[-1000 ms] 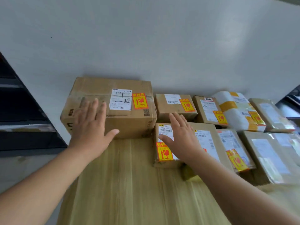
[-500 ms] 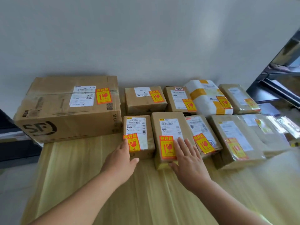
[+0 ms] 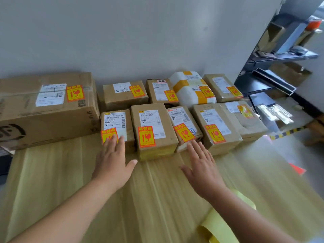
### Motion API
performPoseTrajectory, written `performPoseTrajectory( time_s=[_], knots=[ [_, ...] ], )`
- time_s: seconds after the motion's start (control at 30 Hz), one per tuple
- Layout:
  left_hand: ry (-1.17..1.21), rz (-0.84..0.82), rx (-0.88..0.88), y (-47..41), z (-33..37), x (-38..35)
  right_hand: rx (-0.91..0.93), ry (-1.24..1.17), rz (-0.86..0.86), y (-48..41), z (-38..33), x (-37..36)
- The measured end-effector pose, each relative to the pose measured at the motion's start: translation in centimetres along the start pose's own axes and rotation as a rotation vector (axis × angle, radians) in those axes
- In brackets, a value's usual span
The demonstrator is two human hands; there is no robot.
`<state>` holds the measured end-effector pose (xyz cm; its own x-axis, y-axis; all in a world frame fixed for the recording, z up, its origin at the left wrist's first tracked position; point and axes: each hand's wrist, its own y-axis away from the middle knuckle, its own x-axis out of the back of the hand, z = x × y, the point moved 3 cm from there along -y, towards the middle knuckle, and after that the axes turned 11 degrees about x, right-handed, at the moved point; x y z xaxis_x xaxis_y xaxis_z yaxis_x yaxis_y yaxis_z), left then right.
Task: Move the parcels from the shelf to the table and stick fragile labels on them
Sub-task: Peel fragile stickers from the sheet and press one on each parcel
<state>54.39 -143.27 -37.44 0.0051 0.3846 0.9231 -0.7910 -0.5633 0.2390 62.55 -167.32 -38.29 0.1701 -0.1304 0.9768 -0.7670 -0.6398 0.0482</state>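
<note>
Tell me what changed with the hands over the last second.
The left hand moved right from the large brown cardboard box to the yellow label on the small brown box; the right hand drew back off the tall brown box. Both stay open; boxes unmoved.

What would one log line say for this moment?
left hand: open, fingers over fragile label on small parcel | right hand: open, over table
</note>
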Motion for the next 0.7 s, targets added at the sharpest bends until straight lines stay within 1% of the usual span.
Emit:
performPoseTrajectory(
  time_s=[0.1,0.27,0.4,0.53,0.63,0.7],
  knots=[
    [-0.076,-0.003,-0.114,2.2,2.5,-0.5,-0.125,-0.011,-0.03,4.1,2.5,0.0],
    [-0.122,-0.12,-0.218,6.2,6.1,-2.3,-0.289,-0.042,-0.138,11.0,6.1,0.1],
    [-0.161,-0.166,-0.255,8.0,8.0,-3.1,-0.392,-0.125,-0.1,11.5,9.2,0.8],
    [-0.173,-0.172,-0.268,8.9,10.5,-4.0,-0.393,-0.13,-0.028,8.9,11.9,2.2],
    [-0.16,-0.153,-0.261,9.0,13.8,-5.2,-0.325,-0.054,0.037,6.2,14.2,3.8],
    [-0.16,-0.108,-0.247,8.4,16.4,-5.9,-0.268,-0.021,0.066,4.3,16.2,4.8]
  ],
)
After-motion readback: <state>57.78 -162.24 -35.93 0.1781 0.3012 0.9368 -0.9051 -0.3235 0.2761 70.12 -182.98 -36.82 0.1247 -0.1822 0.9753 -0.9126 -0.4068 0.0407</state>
